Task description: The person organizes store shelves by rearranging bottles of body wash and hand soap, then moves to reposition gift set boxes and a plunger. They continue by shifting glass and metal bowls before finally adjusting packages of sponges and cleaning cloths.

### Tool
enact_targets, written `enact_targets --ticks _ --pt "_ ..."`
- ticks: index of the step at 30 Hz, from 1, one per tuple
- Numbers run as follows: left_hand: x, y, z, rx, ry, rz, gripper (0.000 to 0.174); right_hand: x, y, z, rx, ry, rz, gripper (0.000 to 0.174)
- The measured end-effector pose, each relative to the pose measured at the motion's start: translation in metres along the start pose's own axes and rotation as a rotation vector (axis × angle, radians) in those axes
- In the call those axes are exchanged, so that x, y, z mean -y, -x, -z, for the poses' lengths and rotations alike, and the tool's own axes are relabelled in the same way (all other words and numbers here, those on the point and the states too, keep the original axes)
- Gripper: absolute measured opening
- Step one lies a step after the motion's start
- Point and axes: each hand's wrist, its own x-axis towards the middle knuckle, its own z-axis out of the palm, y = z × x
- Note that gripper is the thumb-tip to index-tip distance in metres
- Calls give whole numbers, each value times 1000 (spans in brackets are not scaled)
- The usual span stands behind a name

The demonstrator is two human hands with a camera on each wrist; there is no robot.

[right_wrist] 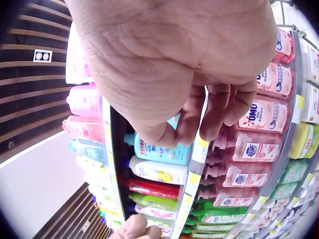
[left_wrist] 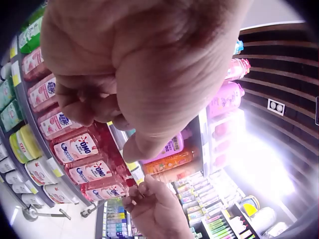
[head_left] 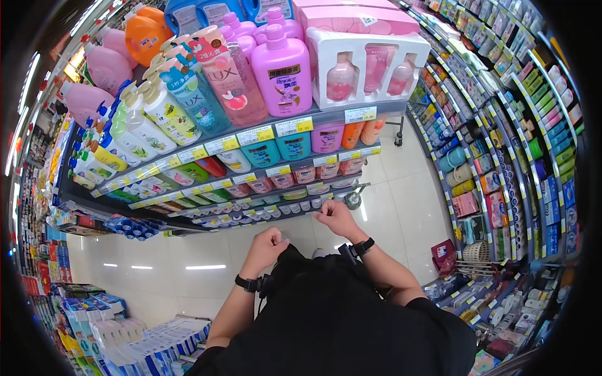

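Observation:
Both hands are raised side by side in front of the body, apart from each other and holding nothing. The left hand (head_left: 266, 248) has loosely bent fingers; in the left wrist view its palm and thumb (left_wrist: 134, 74) cover part of the shelf. Slightly farther forward, the right hand (head_left: 337, 220) also has loosely bent fingers, with gaps between them in the right wrist view (right_wrist: 184, 74). Neither hand touches the bottles. Nearest are lower shelf rows with pink OMO bottles (left_wrist: 79, 148). A large pink pump bottle (head_left: 282, 78) stands on the top shelf.
Beside it are LUX bottles (head_left: 232, 81) and a white-and-pink gift box (head_left: 370, 69). Price tags line the shelf edge (head_left: 251, 135). More stocked shelves (head_left: 495, 144) curve along the right. Boxed goods (head_left: 157, 344) stand lower left. Pale tiled floor (head_left: 175, 269) lies between.

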Motion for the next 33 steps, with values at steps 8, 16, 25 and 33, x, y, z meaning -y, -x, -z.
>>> enact_targets --ticks 8,16,25,33 --pt "-13 -10 -6 64 -50 -7 36 0 4 16 -41 24 42 39" --pt "-21 -18 -12 119 -77 -20 31 -4 7 24 -88 -16 30 38" --pt "-23 -20 -16 170 -51 -1 23 -1 13 25 -162 -2 32 38" --pt "-22 -24 -15 206 -93 -15 27 -8 10 27 -143 -5 29 38"
